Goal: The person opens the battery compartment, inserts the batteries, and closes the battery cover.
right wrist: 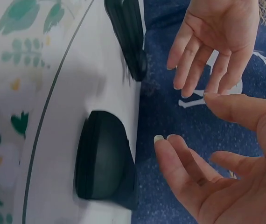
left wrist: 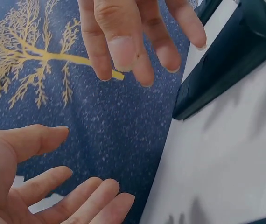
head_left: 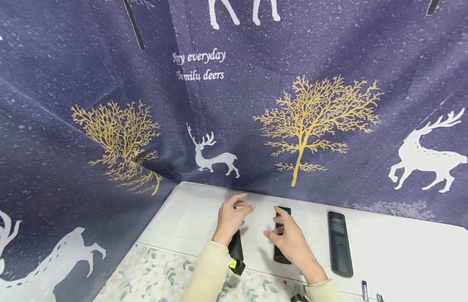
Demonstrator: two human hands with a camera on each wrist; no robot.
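Note:
Three black remote controls lie on a white tabletop. My left hand (head_left: 231, 219) hovers over the left remote (head_left: 236, 247), fingers loosely bent and holding nothing, partly hiding it. Over the middle remote (head_left: 282, 256) is my right hand (head_left: 291, 242), its thumb and fingers apart with nothing between them. The right remote (head_left: 340, 244) lies untouched by either hand. In the left wrist view, the fingers of my left hand (left wrist: 72, 191) and right hand (left wrist: 128, 37) stand apart, beside a remote (left wrist: 226, 60). The right wrist view shows my right hand (right wrist: 226, 172) above a remote (right wrist: 106, 158).
A flower-patterned cloth (head_left: 154, 272) covers the near side of the table. Two pens, one with a blue end (head_left: 364, 289), lie at the lower right. A dark blue curtain (head_left: 234, 105) with deer and golden trees hangs behind and along the left.

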